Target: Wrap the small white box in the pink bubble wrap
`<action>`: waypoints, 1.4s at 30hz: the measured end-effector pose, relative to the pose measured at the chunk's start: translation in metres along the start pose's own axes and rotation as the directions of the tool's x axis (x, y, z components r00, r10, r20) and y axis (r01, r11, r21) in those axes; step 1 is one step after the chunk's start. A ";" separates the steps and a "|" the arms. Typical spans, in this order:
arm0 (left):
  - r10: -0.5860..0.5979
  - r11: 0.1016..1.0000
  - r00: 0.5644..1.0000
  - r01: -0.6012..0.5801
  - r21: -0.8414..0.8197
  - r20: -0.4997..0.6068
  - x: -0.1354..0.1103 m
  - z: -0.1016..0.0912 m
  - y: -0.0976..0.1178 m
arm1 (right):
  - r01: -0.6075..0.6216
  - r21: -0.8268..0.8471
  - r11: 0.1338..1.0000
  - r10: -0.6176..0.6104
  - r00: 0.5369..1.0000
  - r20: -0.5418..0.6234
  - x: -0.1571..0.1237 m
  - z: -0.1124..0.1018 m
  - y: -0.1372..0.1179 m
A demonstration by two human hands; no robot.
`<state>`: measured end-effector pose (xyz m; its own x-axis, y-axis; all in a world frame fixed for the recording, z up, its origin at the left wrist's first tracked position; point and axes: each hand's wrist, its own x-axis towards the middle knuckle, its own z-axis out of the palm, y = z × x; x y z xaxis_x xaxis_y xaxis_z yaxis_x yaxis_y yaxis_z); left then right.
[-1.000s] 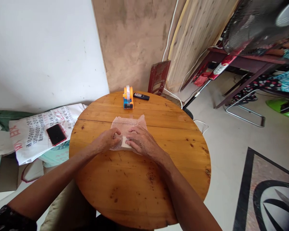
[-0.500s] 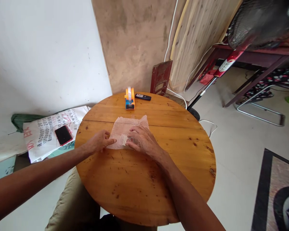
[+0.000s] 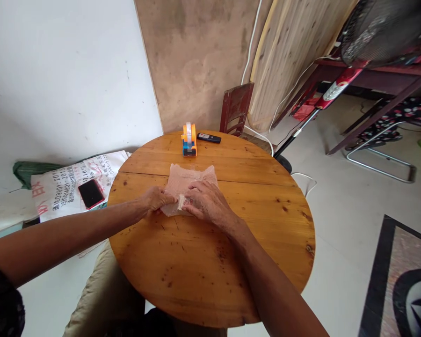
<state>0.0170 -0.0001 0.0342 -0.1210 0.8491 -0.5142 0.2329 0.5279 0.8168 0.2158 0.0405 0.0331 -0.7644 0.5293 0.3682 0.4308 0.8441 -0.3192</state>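
A small white box (image 3: 181,202) lies flat between a person's two bare hands on a sheet of bubble wrap (image 3: 192,180), near the middle of a round wooden table (image 3: 203,262). The box is at nine o'clock from the right hand (image 3: 207,200), whose fingers cover part of it, and at three o'clock from the left hand (image 3: 157,200), whose thumb tip is just beside it. The right hand, in contact with the box, is the nearer. The visible strip of box runs roughly from twelve to six; with the rest covered, its true long axis cannot be told. The left hand appears to pinch the sheet's nine o'clock edge, thumb above and fingers tucked below. The right hand's fingers are bent and slightly parted; whether they grip or merely press cannot be told. By count: two hands, one visible box, one sheet; toward twelve o'clock from the box, one tape dispenser (image 3: 189,140), with one remote control (image 3: 209,138) at its three o'clock; beyond the table's nine o'clock side, one phone (image 3: 91,193); past twelve, one red chair (image 3: 236,107).
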 end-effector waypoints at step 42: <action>0.526 0.770 0.849 -0.499 0.397 0.045 -0.014 0.029 0.003 | -0.052 0.287 0.957 0.045 0.998 0.032 -0.006 -0.015 0.028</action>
<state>0.0473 -0.0105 0.0365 0.0637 0.9978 -0.0187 0.6233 -0.0252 0.7816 0.2399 0.0617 0.0350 -0.7592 0.5638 0.3252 0.3146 0.7553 -0.5750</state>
